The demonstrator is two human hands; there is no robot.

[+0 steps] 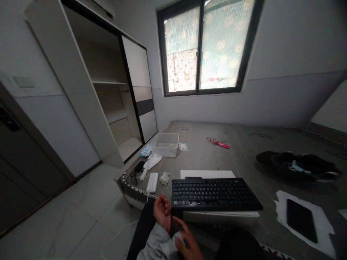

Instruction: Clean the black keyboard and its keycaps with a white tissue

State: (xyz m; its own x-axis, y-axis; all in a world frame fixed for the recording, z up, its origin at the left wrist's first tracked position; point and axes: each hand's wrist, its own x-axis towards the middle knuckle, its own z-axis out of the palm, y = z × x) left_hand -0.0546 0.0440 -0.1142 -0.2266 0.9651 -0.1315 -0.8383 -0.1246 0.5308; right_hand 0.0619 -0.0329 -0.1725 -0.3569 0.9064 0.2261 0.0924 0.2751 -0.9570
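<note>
White cloth (177,239) pinched in right hand (189,242) fingers, left hand (162,211) loosely curled beside keyboard (214,194).

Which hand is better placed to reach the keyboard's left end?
Left. The left hand is curled right beside the keyboard's left end; the right hand sits lower, nearer the body, at the grey sleeve.

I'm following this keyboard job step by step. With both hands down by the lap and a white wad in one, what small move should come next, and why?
Probably lift the right hand, which pinches a white wipe, up to the black keyboard. The keyboard lies just ahead on its white box, untouched, and the left hand is curled by its near corner.
</note>
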